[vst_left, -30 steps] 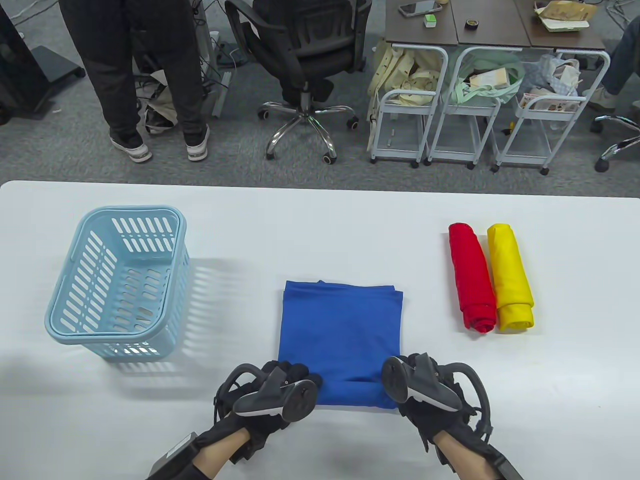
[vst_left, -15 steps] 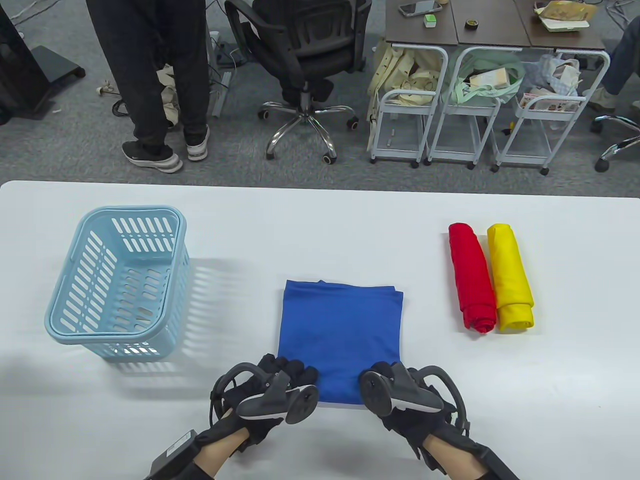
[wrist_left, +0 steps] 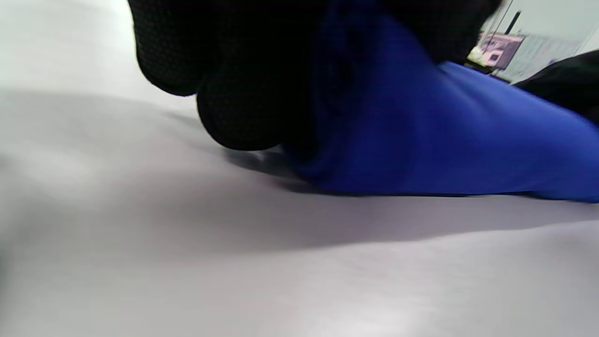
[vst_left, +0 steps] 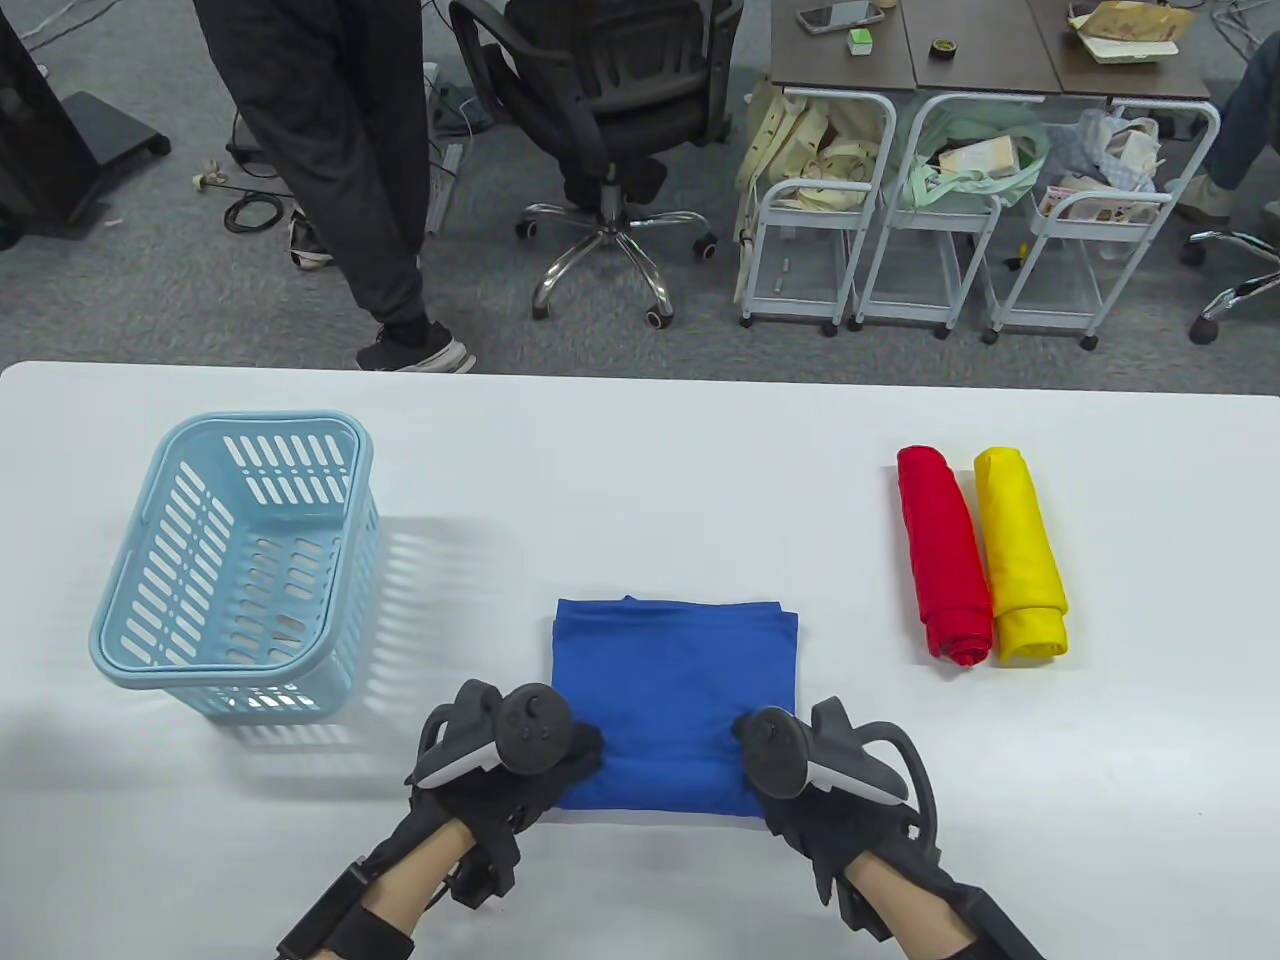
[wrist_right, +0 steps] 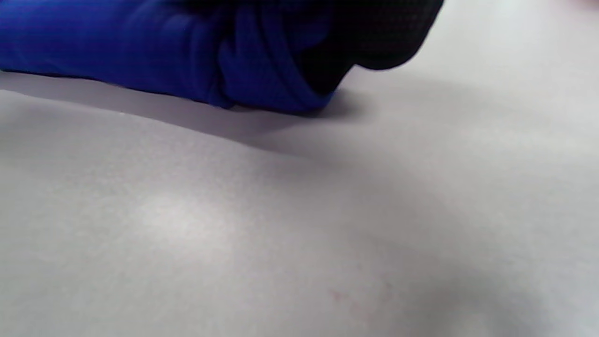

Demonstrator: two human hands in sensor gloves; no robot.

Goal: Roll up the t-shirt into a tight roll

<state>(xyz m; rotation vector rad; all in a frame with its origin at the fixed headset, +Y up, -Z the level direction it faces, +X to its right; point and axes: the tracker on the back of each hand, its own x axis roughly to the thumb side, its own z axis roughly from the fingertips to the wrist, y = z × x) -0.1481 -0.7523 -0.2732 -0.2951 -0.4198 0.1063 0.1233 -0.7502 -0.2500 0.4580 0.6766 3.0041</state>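
Observation:
A folded blue t-shirt (vst_left: 675,670) lies on the white table (vst_left: 640,450), its near edge turned up into a short roll (vst_left: 660,782). My left hand (vst_left: 560,765) grips the roll's left end, and my right hand (vst_left: 765,775) grips the right end. In the left wrist view curled black fingers (wrist_left: 243,93) wrap the blue t-shirt (wrist_left: 421,135). The right wrist view shows the rolled end of the blue t-shirt (wrist_right: 252,70) under a gloved fingertip (wrist_right: 388,37).
A light blue slotted basket (vst_left: 235,570) stands at the left. A red roll (vst_left: 945,555) and a yellow roll (vst_left: 1020,555) lie side by side at the right. Behind the table a person (vst_left: 340,150) walks past an office chair (vst_left: 600,110) and carts.
Both hands have turned over the near edge and the roll has thickened. The shirt's far edge has slid toward me. The person behind has stepped to the right.

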